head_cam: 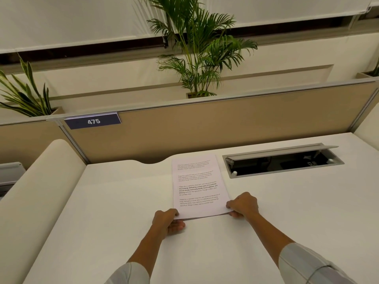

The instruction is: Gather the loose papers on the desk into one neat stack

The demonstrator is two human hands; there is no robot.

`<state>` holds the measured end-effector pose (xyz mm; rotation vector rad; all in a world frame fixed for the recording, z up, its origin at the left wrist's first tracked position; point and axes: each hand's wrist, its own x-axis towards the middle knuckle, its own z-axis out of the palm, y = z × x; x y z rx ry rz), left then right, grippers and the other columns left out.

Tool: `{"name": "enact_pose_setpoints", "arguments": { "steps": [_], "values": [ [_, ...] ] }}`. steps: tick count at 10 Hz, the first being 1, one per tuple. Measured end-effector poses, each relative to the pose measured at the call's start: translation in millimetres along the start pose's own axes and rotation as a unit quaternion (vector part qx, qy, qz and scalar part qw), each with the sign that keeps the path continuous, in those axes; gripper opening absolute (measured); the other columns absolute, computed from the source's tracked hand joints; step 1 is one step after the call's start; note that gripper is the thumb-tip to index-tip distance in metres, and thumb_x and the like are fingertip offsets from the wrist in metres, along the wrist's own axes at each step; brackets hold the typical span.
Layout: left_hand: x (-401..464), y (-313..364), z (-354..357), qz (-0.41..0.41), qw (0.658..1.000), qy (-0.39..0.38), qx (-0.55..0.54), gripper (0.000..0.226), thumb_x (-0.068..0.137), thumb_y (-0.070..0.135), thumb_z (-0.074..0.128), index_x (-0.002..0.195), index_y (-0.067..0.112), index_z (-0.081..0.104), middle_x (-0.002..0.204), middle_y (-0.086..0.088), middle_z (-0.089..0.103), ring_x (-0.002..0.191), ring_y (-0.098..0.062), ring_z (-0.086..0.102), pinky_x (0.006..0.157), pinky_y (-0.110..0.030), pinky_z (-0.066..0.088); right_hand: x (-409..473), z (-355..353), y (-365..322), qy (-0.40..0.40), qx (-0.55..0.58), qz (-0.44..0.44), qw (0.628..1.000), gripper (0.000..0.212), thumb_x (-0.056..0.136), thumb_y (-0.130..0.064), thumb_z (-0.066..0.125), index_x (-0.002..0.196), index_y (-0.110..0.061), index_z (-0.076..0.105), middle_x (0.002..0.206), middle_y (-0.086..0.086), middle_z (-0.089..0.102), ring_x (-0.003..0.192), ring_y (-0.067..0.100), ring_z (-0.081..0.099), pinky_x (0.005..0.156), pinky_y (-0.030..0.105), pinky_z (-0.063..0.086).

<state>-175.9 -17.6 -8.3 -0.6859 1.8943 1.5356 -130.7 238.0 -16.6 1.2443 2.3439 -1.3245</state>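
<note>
The worktop (114, 201) lies bare left and right of the papers (198, 185); an open cable hatch (283, 161) sits just beside them on the right.

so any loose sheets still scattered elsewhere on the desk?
No. The only paper on the desk is the stack, held at its near corners by the left hand and right hand.

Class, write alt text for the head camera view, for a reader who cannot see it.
A person's left hand and right hand grip the near corners of a stack of white printed paper sheets on a white desk. An open grey cable hatch lies right of the stack, before a tan partition.
</note>
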Motion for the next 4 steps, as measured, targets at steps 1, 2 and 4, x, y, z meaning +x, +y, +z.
{"name": "enact_pose_setpoints", "arguments": {
  "steps": [1,2,4],
  "values": [
    [-3.7,-0.7,-9.1,0.000,1.000,0.006,0.016,0.026,0.071,0.004,0.072,0.087,-0.011,0.058,0.069,-0.029,0.072,0.058,-0.037,0.070,0.070,-0.050,0.062,-2.6,-6.3,1.5,0.001,-0.021,0.001,1.000,0.032,0.071,-0.027,0.083,0.084,-0.002,0.067,0.066,0.009,0.074,0.040,0.016,0.066,0.039,0.017,0.046],
    [-15.5,1.4,-21.9,0.026,0.998,0.043,0.045,0.037,0.063,0.011,0.082,0.085,-0.008,0.059,0.059,-0.021,0.067,0.056,-0.038,0.071,0.066,-0.049,0.062,-12.1,-18.2,0.5,0.022,-0.097,-0.023,0.995,0.031,0.073,-0.032,0.081,0.080,-0.009,0.060,0.071,0.005,0.069,0.047,0.014,0.065,0.044,0.018,0.045],
    [-53.9,33.0,-28.5,0.195,0.963,0.135,0.132,0.043,0.070,0.041,0.082,0.072,0.003,0.061,0.076,-0.017,0.074,0.066,-0.025,0.072,0.071,-0.034,0.060,-40.5,-44.6,-20.4,0.075,-0.255,-0.166,0.950,0.034,0.088,-0.028,0.067,0.118,-0.014,0.058,0.110,0.003,0.064,0.100,0.019,0.065,0.075,0.022,0.048]
  ]
}}
